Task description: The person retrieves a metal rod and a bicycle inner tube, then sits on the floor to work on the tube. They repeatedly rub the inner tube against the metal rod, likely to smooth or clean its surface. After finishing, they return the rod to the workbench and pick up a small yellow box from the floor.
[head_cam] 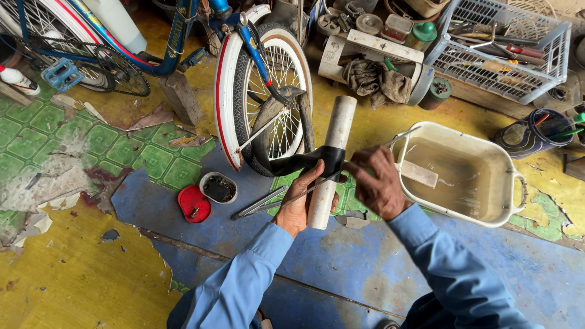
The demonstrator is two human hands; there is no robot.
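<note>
A black inner tube hangs out of the bicycle's rear wheel and is stretched over a white plastic pipe. My left hand grips the pipe's lower part from the left and pins the tube against it. My right hand rests on the tube where it wraps the pipe, fingers closed as if pinching something small; what it holds is hidden. Both sleeves are light blue.
A cream basin of murky water with a small block in it stands to the right. A red lid, a small round tin and metal levers lie on the floor at left. A white crate of tools sits behind.
</note>
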